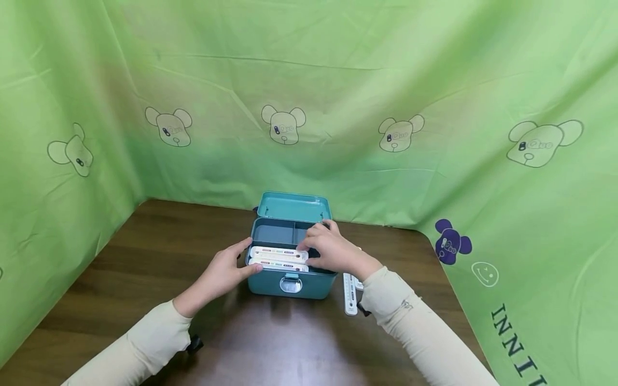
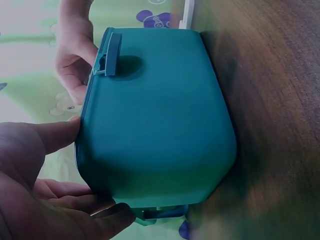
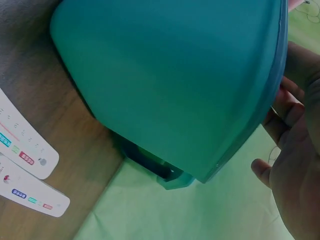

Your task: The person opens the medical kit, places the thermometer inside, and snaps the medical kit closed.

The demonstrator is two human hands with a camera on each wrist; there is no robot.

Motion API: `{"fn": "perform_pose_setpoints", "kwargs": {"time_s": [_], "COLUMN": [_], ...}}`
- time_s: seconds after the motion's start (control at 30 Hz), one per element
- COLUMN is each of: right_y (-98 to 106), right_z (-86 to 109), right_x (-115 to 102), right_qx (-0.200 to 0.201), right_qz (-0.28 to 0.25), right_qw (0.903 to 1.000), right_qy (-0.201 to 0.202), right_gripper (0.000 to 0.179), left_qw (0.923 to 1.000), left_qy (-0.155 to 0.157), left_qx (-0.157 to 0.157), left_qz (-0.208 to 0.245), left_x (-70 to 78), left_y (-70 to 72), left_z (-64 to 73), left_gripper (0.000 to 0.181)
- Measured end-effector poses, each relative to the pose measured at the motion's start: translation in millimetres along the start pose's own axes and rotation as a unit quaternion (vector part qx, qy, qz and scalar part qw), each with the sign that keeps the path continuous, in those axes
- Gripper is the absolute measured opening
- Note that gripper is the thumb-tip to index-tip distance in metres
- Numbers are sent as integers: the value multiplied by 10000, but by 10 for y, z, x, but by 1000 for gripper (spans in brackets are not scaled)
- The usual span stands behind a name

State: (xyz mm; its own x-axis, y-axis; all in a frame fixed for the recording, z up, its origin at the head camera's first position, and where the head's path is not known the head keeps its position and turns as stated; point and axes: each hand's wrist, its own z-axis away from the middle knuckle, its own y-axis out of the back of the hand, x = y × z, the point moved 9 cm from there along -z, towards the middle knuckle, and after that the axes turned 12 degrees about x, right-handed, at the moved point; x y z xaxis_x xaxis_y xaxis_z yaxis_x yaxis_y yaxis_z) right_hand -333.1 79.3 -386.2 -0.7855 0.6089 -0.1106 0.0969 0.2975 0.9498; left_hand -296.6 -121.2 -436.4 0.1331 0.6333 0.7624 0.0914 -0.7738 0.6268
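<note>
A teal metal box (image 1: pixel 270 284) stands on the table with its lid (image 1: pixel 294 206) tipped back. Inside its front part lie white thermometers, one at the back (image 1: pixel 275 254) and another at the front (image 1: pixel 277 264), side by side across the box. My left hand (image 1: pixel 222 276) spans the box's front left corner, thumb at the front rim and extended fingers along the left side. Reaching over the right rim, my right hand (image 1: pixel 330 249) pinches the right end of the back thermometer. The right wrist view shows those fingertips partly hidden behind the rim.
A grey-blue divided tray (image 1: pixel 273 234) fills the back of the box. More thermometers (image 1: pixel 350 295) lie on the wooden table (image 1: pixel 193 241) to the right, partly beneath my right forearm. A green curtain (image 1: pixel 347 80) surrounds the table's back and sides.
</note>
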Motion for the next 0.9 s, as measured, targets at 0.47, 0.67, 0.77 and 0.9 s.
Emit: {"fn": "perform_pose_setpoints", "kwargs": {"time_s": [0.47,0.67,0.77,0.9], "right_y": [49,168,230,331], "right_z": [68,142,186,277], "right_x": [-43,-12,45,147], "right_qx": [517,917,1067,1309], "right_qz": [401,390,187,-71], "right_qw": [9976,9949,9941,9901], "right_qy": [210,164,-73,-498], "right_gripper": [23,22,23,24], "left_qw": [9997,9999,10000,10000], "left_qy": [-207,-101,-17,19], "left_qx": [110,64,78,47], "left_qz": [85,73,16,-49], "left_x": [78,65,40,23], "left_y": [39,26,35,44], "left_z": [32,30,44,68], "left_gripper": [79,80,79,79]}}
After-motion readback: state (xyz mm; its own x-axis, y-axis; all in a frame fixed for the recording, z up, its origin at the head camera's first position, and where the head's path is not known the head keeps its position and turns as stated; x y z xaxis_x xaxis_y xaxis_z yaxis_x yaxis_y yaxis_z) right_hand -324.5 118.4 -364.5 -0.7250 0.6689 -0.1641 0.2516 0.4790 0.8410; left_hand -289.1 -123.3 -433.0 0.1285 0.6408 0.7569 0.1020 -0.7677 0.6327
